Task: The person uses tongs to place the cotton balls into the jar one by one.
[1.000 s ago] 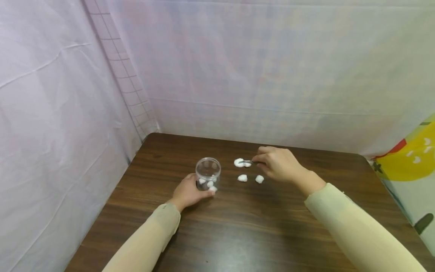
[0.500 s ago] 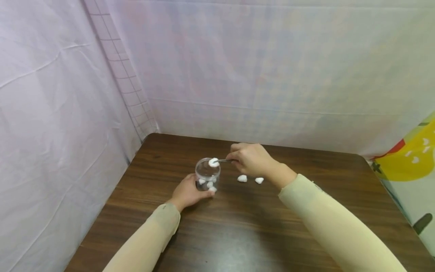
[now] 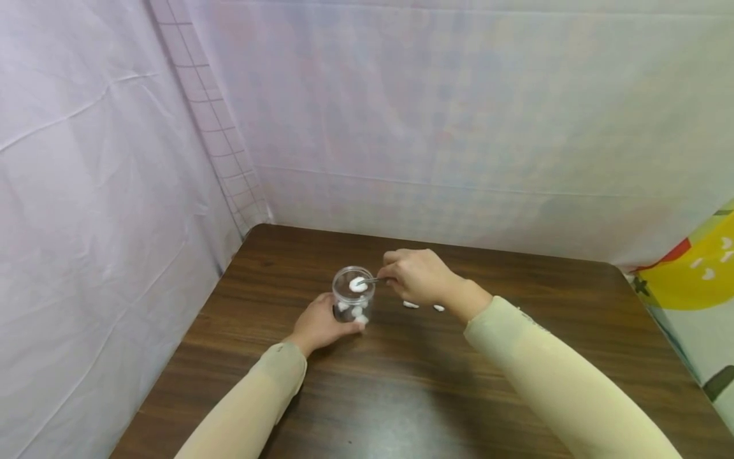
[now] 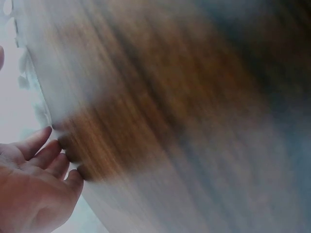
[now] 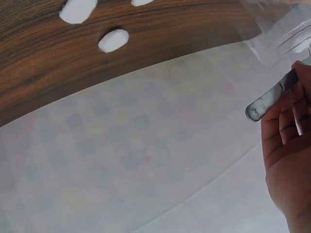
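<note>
My left hand point(image 3: 321, 326) holds a clear plastic jar point(image 3: 351, 301) upright on the table, thumb in front of it. Several cotton balls point(image 3: 357, 312) lie inside the jar. Metal tweezers point(image 3: 371, 280) are pinched in my right hand point(image 3: 421, 277), which hovers just right of the jar. Their tips hold a cotton ball point(image 3: 358, 285) at the jar's mouth. In the right wrist view the rounded end of the tweezers point(image 5: 265, 104) sticks out from the fingers. The left wrist view has my left hand point(image 4: 39, 189) at its edge, with the jar mostly washed out.
Loose cotton balls point(image 5: 113, 41) lie on the brown wooden table point(image 3: 344, 395) to the right of the jar, partly hidden by my right hand in the head view. Pale sheets point(image 3: 459, 127) hang behind and left of the table.
My right hand has lifted a cotton ball from the table with the tweezers, carried it left to the jar and lowered it slightly at the mouth. My left hand has kept its hold.
</note>
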Demonstrator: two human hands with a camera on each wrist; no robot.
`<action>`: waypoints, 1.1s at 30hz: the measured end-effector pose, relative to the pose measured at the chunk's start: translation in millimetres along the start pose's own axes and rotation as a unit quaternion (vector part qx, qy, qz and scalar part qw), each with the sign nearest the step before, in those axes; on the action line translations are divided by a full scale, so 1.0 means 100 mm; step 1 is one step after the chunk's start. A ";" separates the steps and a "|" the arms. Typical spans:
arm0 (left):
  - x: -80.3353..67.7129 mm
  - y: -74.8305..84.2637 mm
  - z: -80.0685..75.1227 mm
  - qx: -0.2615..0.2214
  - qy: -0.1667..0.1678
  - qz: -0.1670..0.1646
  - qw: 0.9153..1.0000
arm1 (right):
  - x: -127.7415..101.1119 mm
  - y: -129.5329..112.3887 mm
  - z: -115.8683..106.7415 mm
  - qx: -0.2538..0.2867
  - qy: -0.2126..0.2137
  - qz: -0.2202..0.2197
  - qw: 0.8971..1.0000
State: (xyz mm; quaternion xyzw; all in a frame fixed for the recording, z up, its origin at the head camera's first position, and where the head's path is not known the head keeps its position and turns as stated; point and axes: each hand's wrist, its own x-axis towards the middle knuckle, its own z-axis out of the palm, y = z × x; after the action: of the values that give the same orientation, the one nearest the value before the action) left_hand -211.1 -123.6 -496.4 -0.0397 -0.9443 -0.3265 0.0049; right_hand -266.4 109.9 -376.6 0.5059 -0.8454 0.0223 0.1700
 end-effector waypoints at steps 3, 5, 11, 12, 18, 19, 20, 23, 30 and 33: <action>0.00 0.00 0.00 -0.001 0.000 0.001 1.000 | 0.00 -0.01 -0.01 0.005 -0.005 0.000 1.000; 0.00 0.00 0.00 -0.002 0.000 0.001 1.000 | 0.00 -0.01 -0.02 0.007 -0.009 0.000 1.000; 0.00 -0.01 0.01 -0.004 0.000 0.002 1.000 | -0.01 -0.02 -0.03 0.010 -0.010 0.000 1.000; 0.00 -0.01 0.01 -0.005 0.001 0.002 1.000 | -0.02 -0.01 -0.04 0.011 -0.009 0.000 1.000; 0.00 0.00 0.00 -0.007 0.002 0.003 1.000 | -0.18 0.09 -0.12 0.013 0.020 0.003 1.000; 0.00 0.01 0.00 -0.006 0.002 0.005 1.000 | -0.22 0.12 -0.15 0.014 0.024 0.008 1.000; 0.00 0.02 -0.01 -0.006 0.002 0.006 1.000 | -0.28 0.16 -0.16 0.014 0.027 0.013 0.999; 0.00 0.03 -0.02 -0.008 0.002 0.005 1.000 | -0.47 0.28 -0.18 0.017 0.029 0.035 0.999; -0.04 0.02 -0.04 -0.015 0.002 0.006 1.000 | -1.00 0.51 -0.09 0.020 -0.007 0.103 0.994; -0.04 0.02 -0.03 -0.015 -0.001 0.008 1.000 | -1.22 0.56 0.00 0.021 -0.027 0.126 0.991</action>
State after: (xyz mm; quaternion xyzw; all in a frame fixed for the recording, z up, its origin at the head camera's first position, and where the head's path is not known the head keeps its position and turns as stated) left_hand -206.8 -124.1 -493.2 -0.0477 -0.9390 -0.3405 0.0057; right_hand -262.5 240.9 -407.2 0.3997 -0.9058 0.0474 0.1323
